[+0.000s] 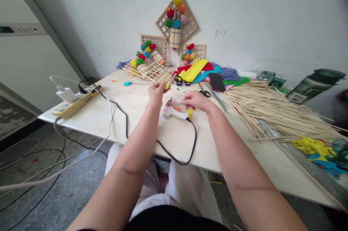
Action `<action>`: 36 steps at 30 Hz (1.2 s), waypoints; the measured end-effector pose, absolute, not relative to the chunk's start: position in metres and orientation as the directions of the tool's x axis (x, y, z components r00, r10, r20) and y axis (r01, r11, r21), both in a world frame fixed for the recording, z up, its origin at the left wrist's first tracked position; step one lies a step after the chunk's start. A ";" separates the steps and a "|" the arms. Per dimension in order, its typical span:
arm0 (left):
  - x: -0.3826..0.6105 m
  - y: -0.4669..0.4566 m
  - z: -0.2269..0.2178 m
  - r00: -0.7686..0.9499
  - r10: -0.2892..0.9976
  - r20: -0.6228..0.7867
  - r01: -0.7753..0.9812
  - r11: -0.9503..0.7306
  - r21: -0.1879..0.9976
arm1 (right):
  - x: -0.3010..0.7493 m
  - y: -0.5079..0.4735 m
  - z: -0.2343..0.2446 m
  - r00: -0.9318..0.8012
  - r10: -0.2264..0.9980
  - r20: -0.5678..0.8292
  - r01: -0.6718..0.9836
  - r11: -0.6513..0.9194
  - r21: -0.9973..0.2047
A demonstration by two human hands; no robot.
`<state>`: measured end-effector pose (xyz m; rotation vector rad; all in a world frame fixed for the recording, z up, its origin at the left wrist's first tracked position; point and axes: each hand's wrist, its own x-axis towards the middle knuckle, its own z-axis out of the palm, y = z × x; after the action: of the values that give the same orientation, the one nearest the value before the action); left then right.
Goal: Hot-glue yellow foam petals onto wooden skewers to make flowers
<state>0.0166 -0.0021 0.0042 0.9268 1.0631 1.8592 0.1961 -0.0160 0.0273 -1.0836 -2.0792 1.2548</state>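
Observation:
My left hand (156, 94) is closed in a pinch on a small yellow paper petal (166, 86) above the table. To its right, my right hand (196, 100) has thumb and forefinger pressed together; whatever they hold is too small to make out. Just below and between both hands lies a white glue gun (176, 114), its black cord curling toward the table's front edge. A yellow scrap (189, 113) is by the gun's rear end, under my right hand. An orange scrap (177, 109) shows beside the gun.
Lattice panels with colourful paper flowers (146, 53) stand at the back wall. Scissors (204, 92), a phone (216, 82) and folded yellow paper (194, 70) lie behind my right hand. Thin sticks (266, 104) cover the right side. A power strip (77, 102) with cords sits left.

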 end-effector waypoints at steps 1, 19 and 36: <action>0.017 -0.002 0.004 -0.415 0.888 0.199 -0.265 -0.327 0.907 | 0.196 -0.016 0.027 -0.560 0.829 0.005 0.378 0.261 -0.888; 0.009 0.002 0.003 -0.390 0.920 0.047 -0.373 -0.205 0.905 | 0.207 -0.015 0.035 -0.443 0.894 0.069 0.279 0.210 -0.937; 0.033 -0.012 0.002 -0.140 0.974 0.175 -0.328 -0.213 0.921 | 0.181 -0.015 0.019 -0.323 0.939 0.117 0.094 0.155 -0.983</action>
<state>0.0326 -0.0117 0.0020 1.0288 0.9200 1.5782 0.1808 -0.0145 0.0186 -1.0203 -1.5958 1.2736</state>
